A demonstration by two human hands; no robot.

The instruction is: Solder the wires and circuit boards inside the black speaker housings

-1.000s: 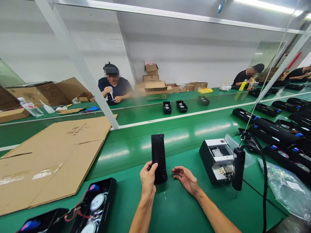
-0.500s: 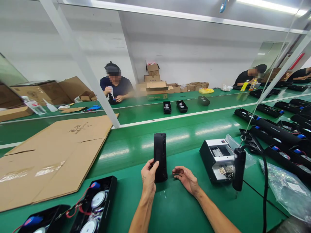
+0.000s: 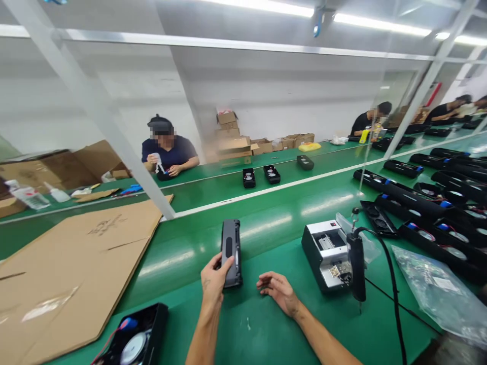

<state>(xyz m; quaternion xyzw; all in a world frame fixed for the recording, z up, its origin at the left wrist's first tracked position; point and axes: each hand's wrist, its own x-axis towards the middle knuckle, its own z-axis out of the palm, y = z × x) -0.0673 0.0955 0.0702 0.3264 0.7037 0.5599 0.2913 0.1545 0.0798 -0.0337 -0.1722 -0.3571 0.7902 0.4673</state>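
Left hand (image 3: 213, 280) gripping casing (image 3: 230, 246), right hand (image 3: 280, 294) (nearby)

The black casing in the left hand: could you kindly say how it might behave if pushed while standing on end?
The black casing is probably stiff, as its edges look straight in the grip of the left hand. Stood on end, it would likely tip easily, being long and narrow.

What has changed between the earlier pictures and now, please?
The left hand has turned the black case, showing its face with a long rounded strip. The view swung up and right. Nothing was let go; the empty right hand stays beside it.
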